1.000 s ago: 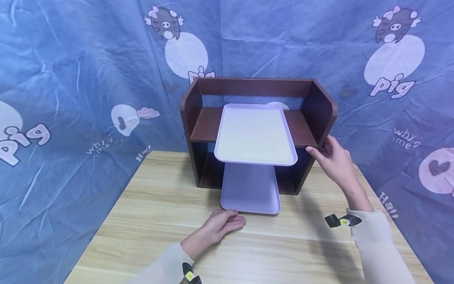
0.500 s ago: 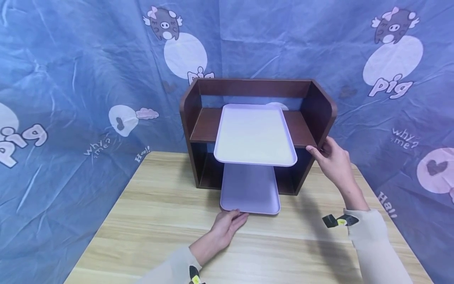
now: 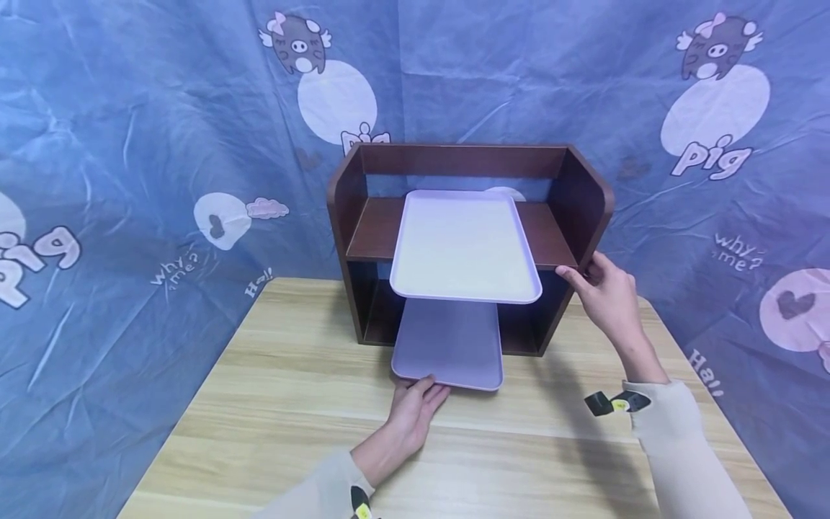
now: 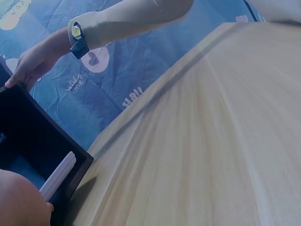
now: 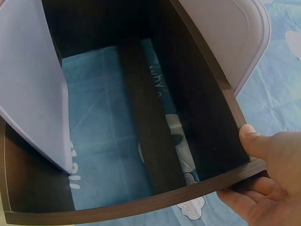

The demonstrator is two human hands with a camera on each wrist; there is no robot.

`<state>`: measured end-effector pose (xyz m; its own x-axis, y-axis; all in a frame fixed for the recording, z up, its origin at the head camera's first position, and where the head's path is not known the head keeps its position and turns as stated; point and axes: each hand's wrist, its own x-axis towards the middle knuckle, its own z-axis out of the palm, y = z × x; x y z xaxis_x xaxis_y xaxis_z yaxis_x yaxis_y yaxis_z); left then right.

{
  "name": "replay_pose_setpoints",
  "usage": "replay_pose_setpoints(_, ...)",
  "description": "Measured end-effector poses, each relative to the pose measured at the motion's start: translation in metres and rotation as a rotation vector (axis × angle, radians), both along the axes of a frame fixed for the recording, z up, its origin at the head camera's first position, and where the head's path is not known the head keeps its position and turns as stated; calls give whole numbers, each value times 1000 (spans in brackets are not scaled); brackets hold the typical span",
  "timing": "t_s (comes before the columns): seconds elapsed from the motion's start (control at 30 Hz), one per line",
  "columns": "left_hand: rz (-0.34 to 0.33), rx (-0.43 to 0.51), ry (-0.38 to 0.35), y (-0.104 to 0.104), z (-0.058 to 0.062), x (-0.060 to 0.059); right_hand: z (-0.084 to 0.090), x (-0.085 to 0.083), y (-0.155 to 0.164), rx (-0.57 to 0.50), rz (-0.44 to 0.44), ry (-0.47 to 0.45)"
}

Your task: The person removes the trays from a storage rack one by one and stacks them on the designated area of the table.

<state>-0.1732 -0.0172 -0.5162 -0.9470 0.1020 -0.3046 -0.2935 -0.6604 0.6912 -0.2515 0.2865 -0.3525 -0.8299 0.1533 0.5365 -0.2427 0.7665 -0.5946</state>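
A dark brown wooden shelf (image 3: 467,162) stands at the back of the wooden table (image 3: 272,404). A pale lavender tray (image 3: 463,245) lies on its upper board and juts out over the front. A second lavender tray (image 3: 447,346) lies on the table, half under the shelf. My left hand (image 3: 418,400) holds this lower tray by its front left rim. My right hand (image 3: 593,285) grips the front edge of the shelf's right side wall (image 5: 207,188), thumb inside and fingers outside. The left wrist view shows the lower tray's rim (image 4: 59,176) edge-on beside my left hand (image 4: 19,200).
Blue cloth printed with pigs (image 3: 130,144) hangs behind and on both sides of the table. The table's right edge (image 3: 707,404) is near my right sleeve. Bare tabletop (image 4: 211,141) stretches in front of the shelf.
My left hand has slid forward from the tabletop onto the lower tray's front rim. The tray's front end has shifted slightly left. My right hand stays on the shelf wall.
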Motion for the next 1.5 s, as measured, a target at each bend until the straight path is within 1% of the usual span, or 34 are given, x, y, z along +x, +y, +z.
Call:
replay_pose_setpoints(0.2, 75, 23, 2, 0, 0, -2, -1, 0, -2, -49, 4, -4)
replay_pose_setpoints(0.4, 106, 12, -9, -1, 0, -2, -2, 0, -5, -82, -11, -7)
replay_pose_setpoints(0.53, 135, 3, -20, -2, 1, -1, -3, 0, -5, -91, -6, -11)
replay_pose_setpoints(0.77, 204, -2, -15, -3, 5, -2, -2, 0, -5, -89, -1, -14)
replay_pose_setpoints(0.87, 217, -18, -16, -4, 6, -3, -2, 0, -5, -91, -5, -14)
replay_pose_setpoints(1.03, 225, -18, -16, -6, 6, -5, -1, 0, -4, -96, -8, -26)
replay_pose_setpoints(1.27, 244, -20, -12, -11, 12, -6, -1, 0, -4, -102, -12, -24)
replay_pose_setpoints(1.5, 263, -41, -36, -18, 15, -7, -1, 0, -4, -102, -16, -31)
